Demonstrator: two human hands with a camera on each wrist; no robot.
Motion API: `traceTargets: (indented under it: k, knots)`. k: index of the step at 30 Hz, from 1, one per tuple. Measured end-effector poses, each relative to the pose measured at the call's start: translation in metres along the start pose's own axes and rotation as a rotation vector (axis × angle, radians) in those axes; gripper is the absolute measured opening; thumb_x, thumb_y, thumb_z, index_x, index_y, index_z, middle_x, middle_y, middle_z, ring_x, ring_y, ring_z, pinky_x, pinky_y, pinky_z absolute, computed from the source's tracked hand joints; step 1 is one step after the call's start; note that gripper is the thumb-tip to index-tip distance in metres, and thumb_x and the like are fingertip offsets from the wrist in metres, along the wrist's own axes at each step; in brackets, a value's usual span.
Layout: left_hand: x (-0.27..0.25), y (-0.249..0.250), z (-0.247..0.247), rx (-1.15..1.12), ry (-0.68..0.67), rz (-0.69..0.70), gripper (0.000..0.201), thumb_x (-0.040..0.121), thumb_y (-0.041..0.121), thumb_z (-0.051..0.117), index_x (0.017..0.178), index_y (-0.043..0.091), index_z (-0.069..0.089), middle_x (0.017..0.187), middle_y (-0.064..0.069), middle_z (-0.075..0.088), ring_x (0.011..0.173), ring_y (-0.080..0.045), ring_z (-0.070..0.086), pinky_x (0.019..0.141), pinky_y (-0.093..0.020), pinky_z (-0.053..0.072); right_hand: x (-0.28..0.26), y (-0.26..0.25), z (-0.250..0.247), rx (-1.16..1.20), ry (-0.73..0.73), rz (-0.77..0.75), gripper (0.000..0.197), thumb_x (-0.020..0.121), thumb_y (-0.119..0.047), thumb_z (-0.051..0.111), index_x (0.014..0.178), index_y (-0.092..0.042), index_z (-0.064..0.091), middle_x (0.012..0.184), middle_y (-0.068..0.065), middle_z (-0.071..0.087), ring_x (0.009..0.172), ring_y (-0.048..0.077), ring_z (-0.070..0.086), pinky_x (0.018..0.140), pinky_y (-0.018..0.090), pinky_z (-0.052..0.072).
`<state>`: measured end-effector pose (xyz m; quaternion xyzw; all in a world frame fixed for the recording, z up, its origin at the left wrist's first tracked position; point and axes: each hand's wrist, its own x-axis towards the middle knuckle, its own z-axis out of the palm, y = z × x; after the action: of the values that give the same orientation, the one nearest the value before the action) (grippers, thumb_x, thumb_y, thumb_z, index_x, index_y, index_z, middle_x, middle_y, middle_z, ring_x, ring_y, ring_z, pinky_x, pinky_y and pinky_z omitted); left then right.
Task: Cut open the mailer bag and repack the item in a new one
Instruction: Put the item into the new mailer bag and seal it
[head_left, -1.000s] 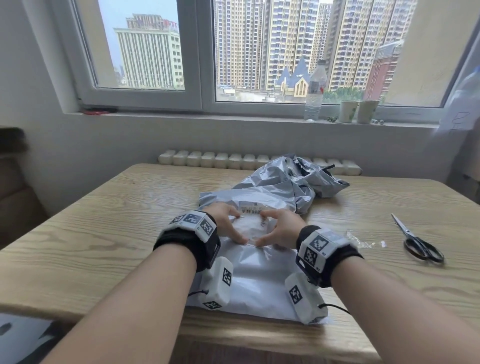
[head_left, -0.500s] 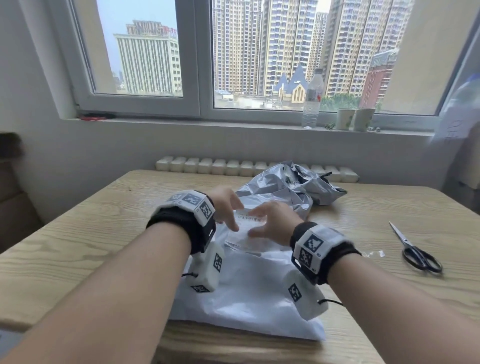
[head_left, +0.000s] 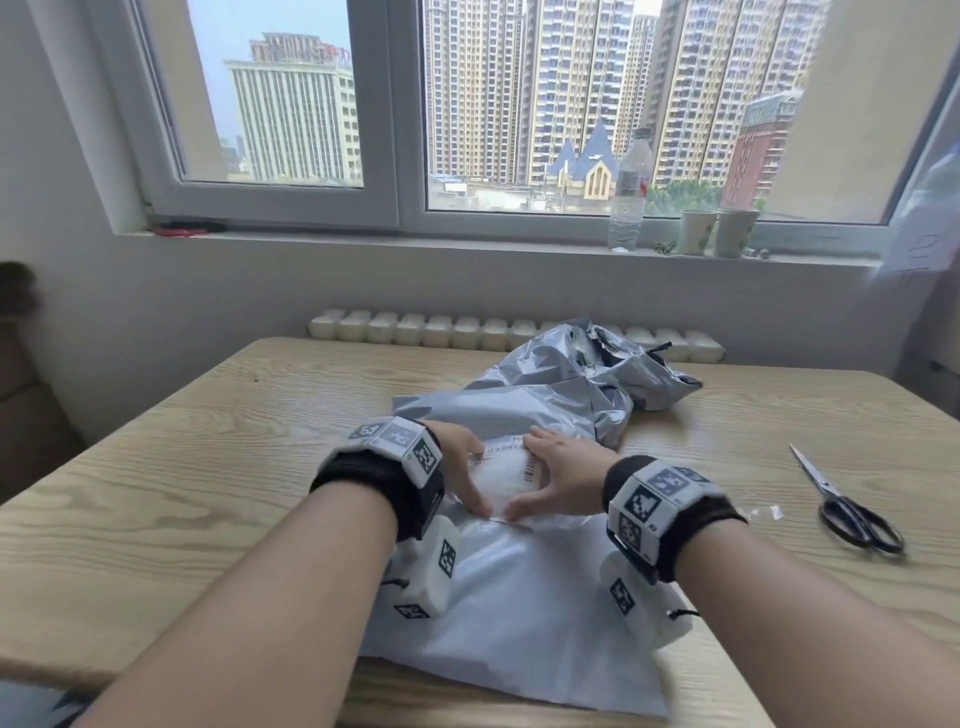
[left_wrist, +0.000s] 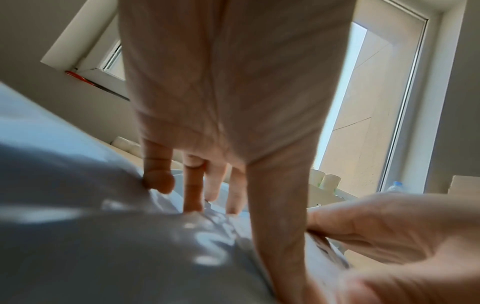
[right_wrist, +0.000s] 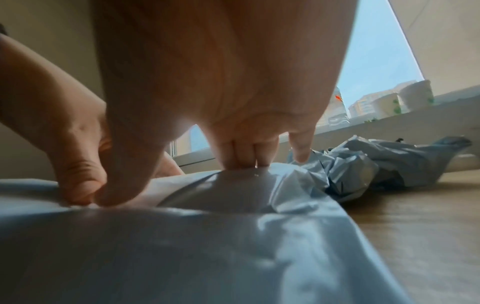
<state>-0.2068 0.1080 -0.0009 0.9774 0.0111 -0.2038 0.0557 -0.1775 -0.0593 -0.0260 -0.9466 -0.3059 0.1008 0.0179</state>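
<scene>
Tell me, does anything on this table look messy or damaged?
Yes: a crumpled grey mailer bag lies torn open behind the hands, and a scrap of clear plastic sits loose beside the scissors. The white mailer lies flat.

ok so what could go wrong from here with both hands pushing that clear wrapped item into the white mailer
1. The left hand and right hand press the clear-wrapped labelled item at the mouth of the smooth white plastic mailer; the film could bunch and jam it.
2. The mailer overhangs the wooden table's near edge, so pushing might slide it off.
3. The crumpled grey cut mailer just behind may get in the way.
</scene>
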Motion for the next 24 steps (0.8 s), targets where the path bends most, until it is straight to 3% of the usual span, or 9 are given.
traceTargets:
  k: [2, 6, 9, 13, 16, 19, 21, 24]
  knots:
    - [0.001, 0.001, 0.003, 0.009, 0.011, 0.001, 0.082, 0.068, 0.055, 0.077, 0.136, 0.019, 0.051, 0.136, 0.0, 0.056, 0.123, -0.02, 0.053, 0.103, -0.033, 0.042, 0.001, -0.005, -0.005, -0.021, 0.011, -0.01, 0.084, 0.087, -0.065, 0.044, 0.15, -0.013, 0.025, 0.159, 0.006, 0.019, 0.146, 0.02, 0.019, 0.118, 0.042, 0.021]
    - [0.009, 0.002, 0.009, 0.008, 0.007, -0.012, 0.072, 0.058, 0.061, 0.079, 0.112, 0.014, 0.066, 0.112, -0.004, 0.07, 0.102, -0.02, 0.065, 0.091, -0.032, 0.05, 0.006, -0.019, -0.005, -0.012, -0.034, -0.09, 0.053, 0.103, -0.038, 0.024, 0.153, -0.02, 0.018, 0.162, 0.0, 0.007, 0.149, 0.017, 0.003, 0.12, 0.045, 0.005]
    - [0.01, -0.002, 0.01, -0.012, 0.007, -0.036, 0.07, 0.059, 0.062, 0.079, 0.108, 0.014, 0.067, 0.108, -0.003, 0.071, 0.101, -0.02, 0.066, 0.093, -0.033, 0.051, 0.011, -0.013, 0.003, -0.015, -0.081, -0.062, 0.053, 0.103, -0.041, 0.021, 0.153, -0.025, 0.018, 0.162, -0.004, 0.006, 0.149, 0.015, 0.001, 0.12, 0.049, 0.001]
    - [0.011, -0.009, 0.011, -0.113, -0.05, -0.027, 0.064, 0.063, 0.057, 0.08, 0.111, 0.017, 0.066, 0.108, -0.001, 0.071, 0.101, -0.019, 0.066, 0.093, -0.031, 0.05, 0.019, 0.007, 0.002, -0.057, -0.034, 0.047, 0.06, 0.099, -0.054, 0.017, 0.153, -0.028, 0.012, 0.162, -0.009, 0.003, 0.149, 0.013, -0.003, 0.118, 0.053, -0.003]
    - [0.011, -0.01, 0.012, -0.11, -0.058, -0.015, 0.066, 0.064, 0.058, 0.078, 0.113, 0.016, 0.064, 0.111, -0.001, 0.07, 0.1, -0.018, 0.066, 0.089, -0.029, 0.051, 0.016, -0.008, 0.008, -0.16, 0.032, -0.099, 0.054, 0.101, -0.049, 0.016, 0.152, -0.033, 0.015, 0.161, -0.009, 0.006, 0.149, 0.014, -0.003, 0.119, 0.05, -0.003]
    - [0.011, -0.011, 0.012, -0.06, -0.036, -0.007, 0.064, 0.067, 0.061, 0.074, 0.113, 0.017, 0.065, 0.111, -0.002, 0.07, 0.09, -0.016, 0.063, 0.078, -0.026, 0.046, 0.017, -0.019, 0.014, -0.057, 0.051, -0.198, 0.048, 0.103, -0.039, 0.022, 0.148, -0.029, 0.031, 0.158, -0.007, 0.025, 0.148, 0.013, 0.011, 0.12, 0.041, 0.002]
    - [0.011, -0.013, 0.013, -0.085, -0.045, -0.007, 0.064, 0.064, 0.065, 0.074, 0.11, 0.021, 0.068, 0.108, -0.001, 0.072, 0.094, -0.017, 0.066, 0.083, -0.027, 0.048, 0.019, -0.009, 0.012, -0.008, 0.064, -0.154, 0.046, 0.103, -0.039, 0.024, 0.143, -0.025, 0.04, 0.154, -0.005, 0.034, 0.145, 0.012, 0.019, 0.119, 0.04, 0.007]
    - [0.011, -0.014, 0.012, -0.094, -0.054, -0.015, 0.066, 0.061, 0.069, 0.074, 0.109, 0.024, 0.069, 0.107, 0.001, 0.072, 0.101, -0.017, 0.067, 0.091, -0.029, 0.048, 0.02, 0.007, 0.009, 0.03, 0.069, -0.076, 0.048, 0.102, -0.044, 0.023, 0.143, -0.027, 0.038, 0.154, -0.009, 0.03, 0.146, 0.01, 0.015, 0.119, 0.049, 0.005]
